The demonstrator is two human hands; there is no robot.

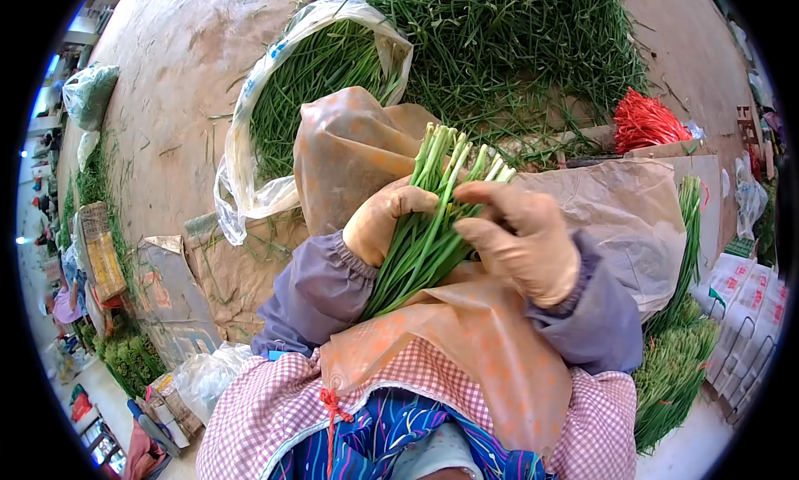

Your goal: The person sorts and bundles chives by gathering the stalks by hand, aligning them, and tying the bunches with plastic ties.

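Over my lap is a bunch of green chives [426, 251], its pale cut ends pointing up and away from me. My left hand [384, 224], in a tan glove, is closed round the left side of the bunch, thumb across the front. From the right, my gloved right hand [528, 243] has curled fingers against the stalks just below the cut ends. Its thumb and forefinger tips lie on the chives with a small gap between them. Whether single stalks are pinched there is hard to make out. A spotted plastic sheet [466, 330] covers my lap beneath the bunch.
A large heap of chives [516, 47] lies ahead, beside an open plastic bag [241, 139] full of them. Red ties [645, 122] sit at the right of the heap. Bundled chives [678, 372] stand by my right side, near a white crate-like stack [745, 305].
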